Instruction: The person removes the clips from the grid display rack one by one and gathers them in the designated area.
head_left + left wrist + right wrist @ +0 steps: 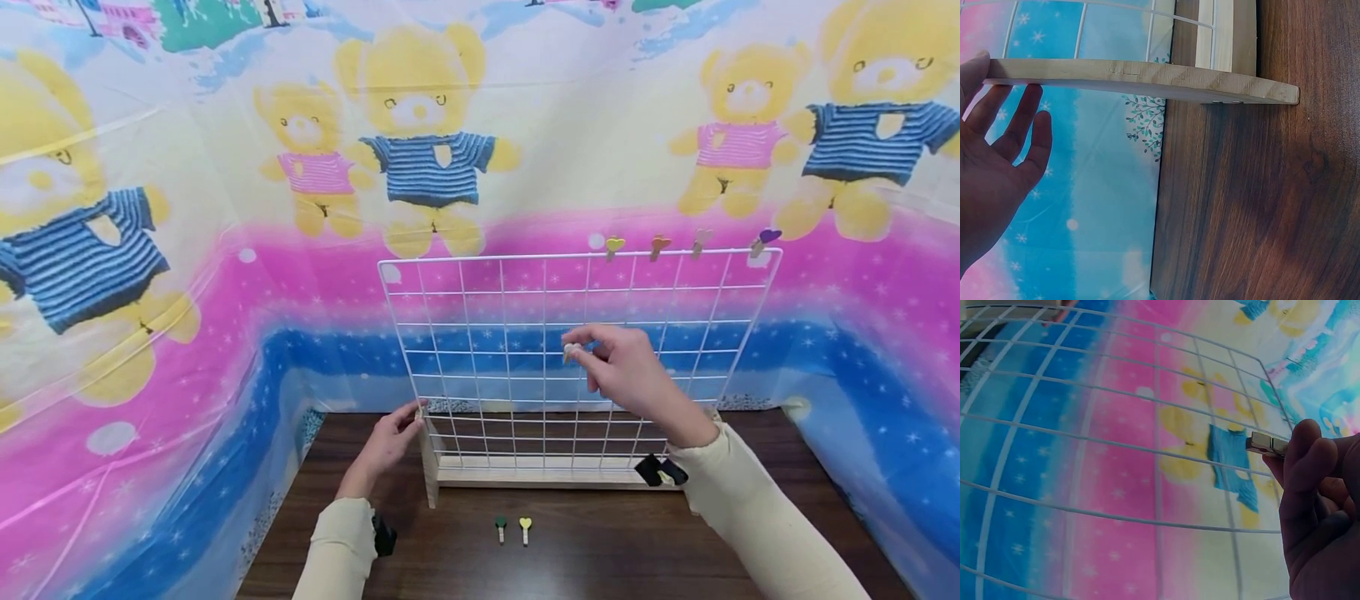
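Right hand (633, 375) pinches a clip (572, 352) at the grid (480, 333); left hand (386, 446) released.

Staged tabletop booth: teddy-bear backdrop (420, 150)

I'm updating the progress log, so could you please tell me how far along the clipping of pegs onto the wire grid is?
Four heart pegs already sit along the top wire of the wire grid. The right hand pinches a pale peg in front of the grid, not yet clipped on, while the left hand rests against the wooden stand. Two pegs, the green peg and the yellow peg, lie on the table.
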{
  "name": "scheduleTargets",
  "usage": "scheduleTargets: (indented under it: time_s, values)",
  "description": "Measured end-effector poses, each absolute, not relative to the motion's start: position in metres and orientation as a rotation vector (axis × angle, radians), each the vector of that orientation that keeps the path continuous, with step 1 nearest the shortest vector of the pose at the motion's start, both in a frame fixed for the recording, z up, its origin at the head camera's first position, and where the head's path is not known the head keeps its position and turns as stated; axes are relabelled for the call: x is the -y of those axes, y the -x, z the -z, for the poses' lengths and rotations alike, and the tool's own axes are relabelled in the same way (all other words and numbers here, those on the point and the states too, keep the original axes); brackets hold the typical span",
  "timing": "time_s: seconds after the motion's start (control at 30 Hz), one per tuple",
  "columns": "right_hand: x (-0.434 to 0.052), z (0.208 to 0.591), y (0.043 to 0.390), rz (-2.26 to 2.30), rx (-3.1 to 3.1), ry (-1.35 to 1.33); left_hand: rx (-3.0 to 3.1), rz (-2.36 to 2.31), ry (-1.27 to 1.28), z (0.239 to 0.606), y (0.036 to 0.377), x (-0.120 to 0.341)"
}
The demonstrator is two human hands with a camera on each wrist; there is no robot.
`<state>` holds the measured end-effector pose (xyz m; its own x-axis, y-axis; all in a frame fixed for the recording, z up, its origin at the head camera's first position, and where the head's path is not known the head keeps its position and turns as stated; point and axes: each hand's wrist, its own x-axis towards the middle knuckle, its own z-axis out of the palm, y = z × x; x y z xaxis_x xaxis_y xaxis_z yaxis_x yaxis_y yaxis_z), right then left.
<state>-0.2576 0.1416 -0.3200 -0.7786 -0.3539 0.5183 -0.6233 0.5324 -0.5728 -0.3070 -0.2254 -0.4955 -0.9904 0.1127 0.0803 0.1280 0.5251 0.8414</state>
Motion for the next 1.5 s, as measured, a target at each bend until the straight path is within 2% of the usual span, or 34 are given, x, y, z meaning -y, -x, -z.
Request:
scheduleTargets:
  time_s: [0.87,1.5]
  values:
    - [-0.139,0.459,0.252,-1.177,2.713,-0.862,2.715,1.493,0.247,0.499,0.309,0.227]
    - [-0.136,0.539,0.247,-1.181,2.787,-0.982,2.718,1.518,0.230,0.498,0.309,0.227]
